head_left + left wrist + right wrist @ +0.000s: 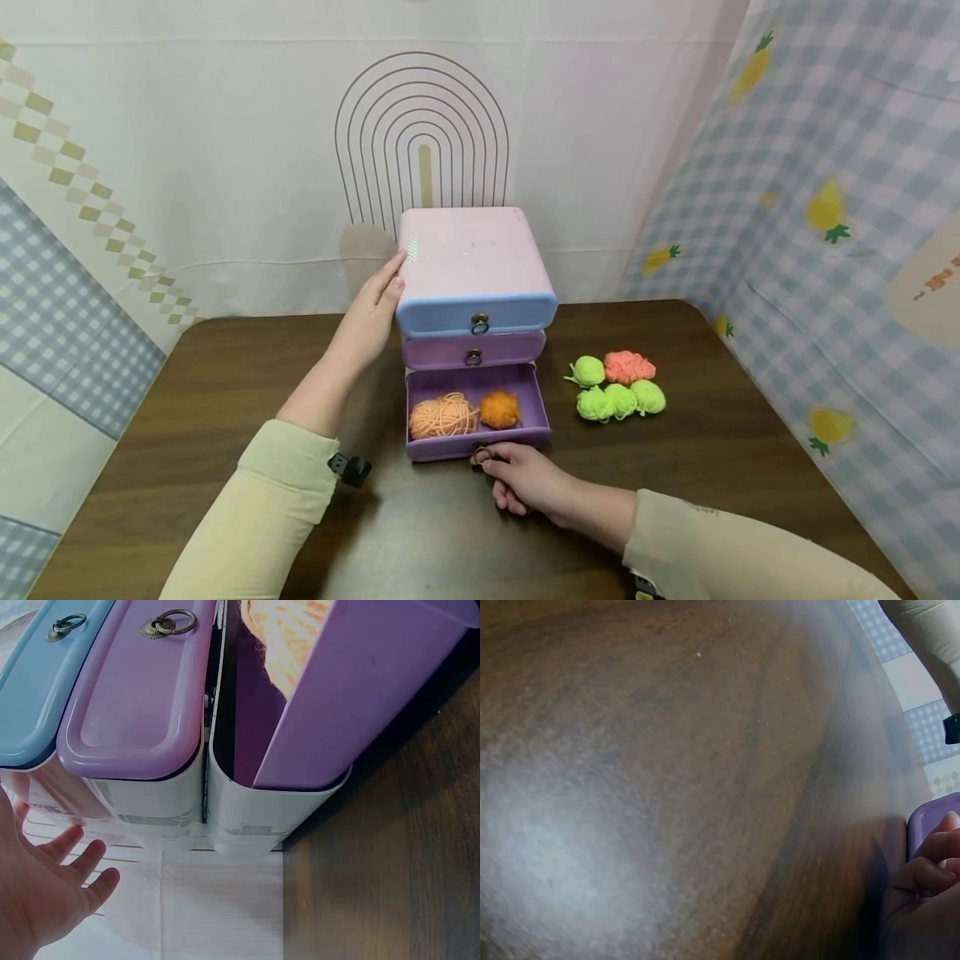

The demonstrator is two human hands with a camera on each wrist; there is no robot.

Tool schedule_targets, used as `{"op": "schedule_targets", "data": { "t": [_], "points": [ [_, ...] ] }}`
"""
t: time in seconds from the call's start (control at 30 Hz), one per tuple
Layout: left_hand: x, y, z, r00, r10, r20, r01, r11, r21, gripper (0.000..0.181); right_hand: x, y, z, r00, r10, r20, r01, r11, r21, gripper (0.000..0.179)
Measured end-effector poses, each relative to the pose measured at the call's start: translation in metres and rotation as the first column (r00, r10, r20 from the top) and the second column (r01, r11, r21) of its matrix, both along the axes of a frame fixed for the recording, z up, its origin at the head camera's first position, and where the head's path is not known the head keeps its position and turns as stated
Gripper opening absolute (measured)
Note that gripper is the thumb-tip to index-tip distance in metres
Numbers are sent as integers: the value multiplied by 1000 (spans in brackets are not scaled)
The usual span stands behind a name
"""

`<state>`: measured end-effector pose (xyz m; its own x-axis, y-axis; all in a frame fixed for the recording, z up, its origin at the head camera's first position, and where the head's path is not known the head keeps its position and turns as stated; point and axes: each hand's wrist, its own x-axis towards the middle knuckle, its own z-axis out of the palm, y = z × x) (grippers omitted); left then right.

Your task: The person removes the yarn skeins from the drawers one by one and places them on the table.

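A small three-drawer cabinet (472,250) has a pink top, a blue upper drawer (442,317) and a purple middle drawer (435,352), both closed. Its bottom purple drawer (536,408) stands pulled out, with a peach yarn ball (442,415) and a smaller orange yarn ball (499,410) inside. My left hand (367,321) rests on the cabinet's left side, fingers extended; the left wrist view shows them spread beside it. At the front of the bottom drawer, my right hand (528,479) pinches the metal ring pull (482,454) between thumb and fingers.
Right of the cabinet lie several lime green yarn balls (621,402) and a coral yarn bundle (629,367) on the dark wooden table (720,450). Behind it hangs a white patterned cloth (600,125), and a blue checked cloth (862,275) stands along the right.
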<state>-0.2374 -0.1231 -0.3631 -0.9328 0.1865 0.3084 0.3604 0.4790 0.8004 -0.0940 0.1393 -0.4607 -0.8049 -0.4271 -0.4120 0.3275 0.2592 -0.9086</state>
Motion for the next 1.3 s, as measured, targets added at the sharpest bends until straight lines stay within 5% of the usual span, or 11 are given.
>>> {"op": "schedule_targets", "data": {
  "t": [0.8, 1.3],
  "points": [
    [-1, -1, -1, 1000, 7, 8, -7, 1000, 0, 52, 13, 8, 3, 998, 48, 34, -49, 998, 39, 27],
    [0, -1, -1, 1000, 4, 5, -5, 1000, 4, 52, 3, 22, 38, 975, 154, -161, -140, 986, 95, 27]
  ]
}}
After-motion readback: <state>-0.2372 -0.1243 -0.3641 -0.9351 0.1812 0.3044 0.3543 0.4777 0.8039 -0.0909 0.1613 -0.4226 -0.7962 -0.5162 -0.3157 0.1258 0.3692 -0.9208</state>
